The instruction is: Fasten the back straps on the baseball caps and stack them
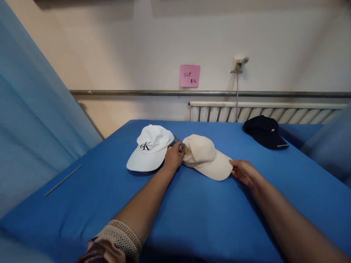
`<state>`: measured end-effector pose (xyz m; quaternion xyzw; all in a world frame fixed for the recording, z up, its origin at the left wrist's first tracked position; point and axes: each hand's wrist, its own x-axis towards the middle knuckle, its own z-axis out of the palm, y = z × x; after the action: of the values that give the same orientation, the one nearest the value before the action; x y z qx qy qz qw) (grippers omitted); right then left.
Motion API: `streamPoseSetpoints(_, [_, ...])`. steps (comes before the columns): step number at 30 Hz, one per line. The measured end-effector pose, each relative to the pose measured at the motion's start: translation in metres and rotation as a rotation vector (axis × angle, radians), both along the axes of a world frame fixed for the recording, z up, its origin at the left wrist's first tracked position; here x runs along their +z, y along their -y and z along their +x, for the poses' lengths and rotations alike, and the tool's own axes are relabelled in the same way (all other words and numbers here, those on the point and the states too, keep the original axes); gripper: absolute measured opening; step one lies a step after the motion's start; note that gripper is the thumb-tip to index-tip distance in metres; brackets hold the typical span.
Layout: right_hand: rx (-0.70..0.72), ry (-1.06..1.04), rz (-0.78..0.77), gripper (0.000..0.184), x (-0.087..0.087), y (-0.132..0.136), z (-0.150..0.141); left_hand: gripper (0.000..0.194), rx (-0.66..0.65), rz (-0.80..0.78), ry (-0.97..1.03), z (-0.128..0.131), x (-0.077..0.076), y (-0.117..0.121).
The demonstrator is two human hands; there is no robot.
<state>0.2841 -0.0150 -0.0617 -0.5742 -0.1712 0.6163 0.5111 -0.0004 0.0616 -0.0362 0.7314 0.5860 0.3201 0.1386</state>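
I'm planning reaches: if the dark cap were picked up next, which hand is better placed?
Probably the right hand: it is nearer the dark cap, though it holds the beige cap by its brim. The left hand is farther away.

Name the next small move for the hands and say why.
Perhaps ease the beige cap slightly rightward: the right hand pinches its brim, while the left hand, at its back edge, is close beside the white cap.

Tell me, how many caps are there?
3 show clearly: a white cap at left, a beige cap in the middle, a dark cap at far right. Something greyish behind the white cap may be another.
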Motion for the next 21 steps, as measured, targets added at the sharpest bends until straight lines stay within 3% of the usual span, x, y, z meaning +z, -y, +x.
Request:
streamPoseSetpoints(3, [-0.013, -0.006, 0.0, 0.009, -0.001, 0.0, 0.001, 0.043, -0.022, 0.047, -0.118, 0.002, 0.004, 0.004])
streamPoseSetpoints(9, [-0.014, -0.006, -0.009, 0.009, -0.003, -0.001, 0.001, 0.011, -0.069, 0.013, -0.381, 0.007, 0.013, 0.008])
streamPoseSetpoints(21, [-0.02, 0.019, 0.014, 0.006, -0.005, -0.002, 0.0, 0.016, -0.038, 0.053, -0.271, 0.005, 0.009, 0.005])
